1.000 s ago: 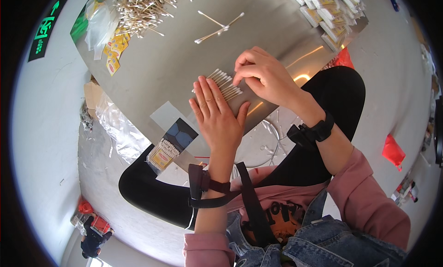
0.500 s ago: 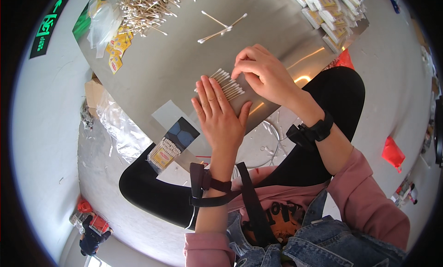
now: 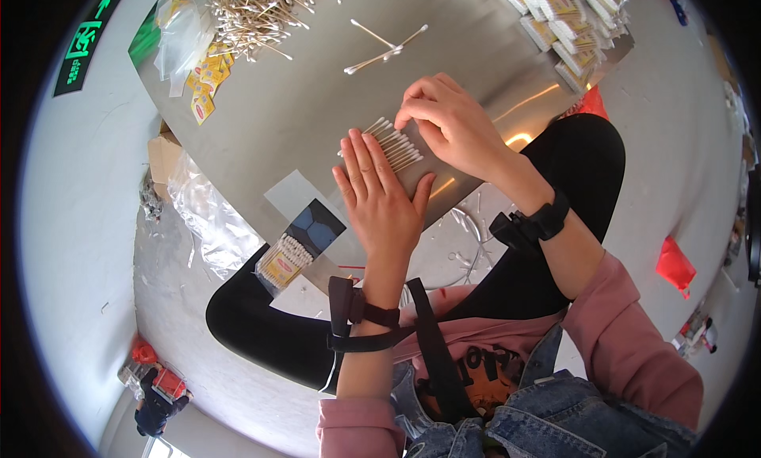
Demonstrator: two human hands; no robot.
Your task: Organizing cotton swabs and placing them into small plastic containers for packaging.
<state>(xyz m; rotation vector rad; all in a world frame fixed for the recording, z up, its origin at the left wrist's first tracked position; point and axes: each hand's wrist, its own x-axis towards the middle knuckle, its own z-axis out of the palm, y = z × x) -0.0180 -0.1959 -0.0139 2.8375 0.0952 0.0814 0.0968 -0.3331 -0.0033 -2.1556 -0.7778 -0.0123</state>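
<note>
Side by side on the metal table (image 3: 261, 125) lies a row of cotton swabs (image 3: 402, 149) with white tips. My left hand (image 3: 379, 195) rests flat over the row's left part, fingers stretched out and thumb apart, hiding some of the sticks. At the row's upper right, my right hand (image 3: 448, 125) has its fingers bent and thumb near the index finger, with the fingertips at the swab tips. Whether a swab is between those fingertips is too small to tell. Farther up, a few loose swabs (image 3: 388, 50) lie crossed.
A big heap of swabs (image 3: 254, 18) is at the far left, beside clear bags (image 3: 181, 46) and yellow cards (image 3: 204, 89). Filled swab packs (image 3: 575, 30) are piled far right. One swab pack (image 3: 283, 261) lies near the table's left front edge, beside a dark blue patterned piece (image 3: 317, 228).
My right fingertips have shifted slightly left along the swab tips. My left hand stays flat on the row, and the whole view has moved very slightly.
</note>
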